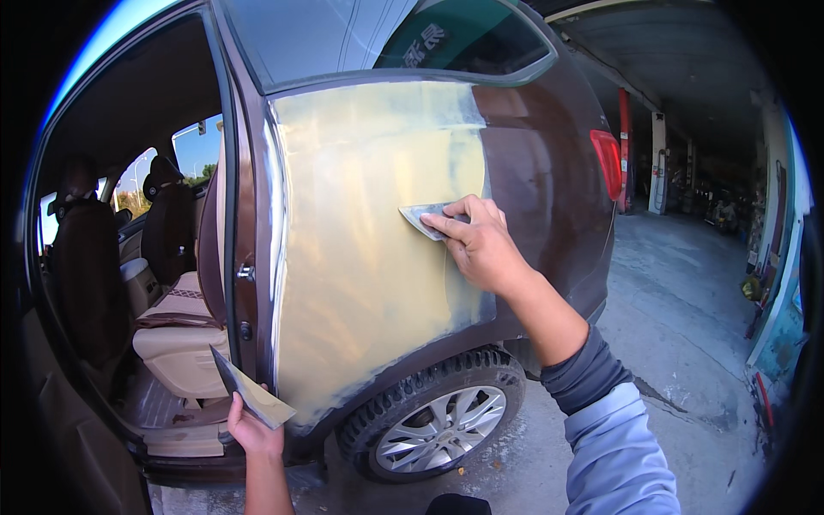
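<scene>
- The right hand (pixel 485 245) is closed in a pinch on a thin grey spreader (pixel 421 219), whose blade lies against or very close to the coated panel; exact contact cannot be told.
- The left hand (pixel 257 427) is curled around the lower edge of a flat board (pixel 262 403), dark along one side and yellowish on its face, held tilted near the panel's lower front corner.
- The pale yellow filler (pixel 369 232) sits on the car's rear side panel, from below the rear window (pixel 446 43) down to the wheel arch.
- Coverage looks broad, so the spreading seems well along. Streaks and cloudy patches suggest that the surface is not yet even, and the rear and lower borders are thin and ragged.
- Behind the filler, brown paint (pixel 536 180) runs uncoated to the red tail light (pixel 606 163).
- The right hand and forearm hide part of the rear border.
- The wheel (pixel 442 429) stands beneath the lower edge, limiting room there; the open doorway, with a beige seat (pixel 180 356) inside, bounds the front.
- Farther off, concrete floor (pixel 678 283) leads into a shaded garage past a red post (pixel 625 146).
</scene>
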`<action>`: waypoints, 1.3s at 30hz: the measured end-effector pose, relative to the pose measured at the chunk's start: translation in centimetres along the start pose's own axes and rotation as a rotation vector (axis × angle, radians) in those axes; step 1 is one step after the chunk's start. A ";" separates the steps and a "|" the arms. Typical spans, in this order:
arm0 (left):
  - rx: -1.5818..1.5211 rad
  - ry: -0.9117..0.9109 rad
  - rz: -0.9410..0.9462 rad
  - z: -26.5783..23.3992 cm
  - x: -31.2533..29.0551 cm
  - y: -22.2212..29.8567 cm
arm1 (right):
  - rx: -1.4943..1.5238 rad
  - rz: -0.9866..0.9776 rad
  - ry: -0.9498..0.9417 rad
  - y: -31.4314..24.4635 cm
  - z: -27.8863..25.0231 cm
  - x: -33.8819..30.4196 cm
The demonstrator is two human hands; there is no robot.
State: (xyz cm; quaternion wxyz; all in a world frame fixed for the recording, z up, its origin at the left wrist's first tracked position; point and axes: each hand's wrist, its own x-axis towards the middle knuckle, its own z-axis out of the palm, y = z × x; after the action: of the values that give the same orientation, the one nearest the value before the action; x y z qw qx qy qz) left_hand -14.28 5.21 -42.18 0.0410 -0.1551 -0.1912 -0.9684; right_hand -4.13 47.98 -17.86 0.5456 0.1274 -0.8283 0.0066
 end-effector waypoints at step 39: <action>0.056 -0.049 0.001 -1.1 0.3 0.3 | 0.063 -0.083 -0.165 -5.8 3.3 -16.6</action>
State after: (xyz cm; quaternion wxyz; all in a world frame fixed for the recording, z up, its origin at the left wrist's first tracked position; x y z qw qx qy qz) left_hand -14.81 4.53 -42.98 0.0409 -0.1776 -0.2190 -0.9586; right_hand 0.35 45.29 -35.01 0.4710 0.1788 -0.8638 -0.0007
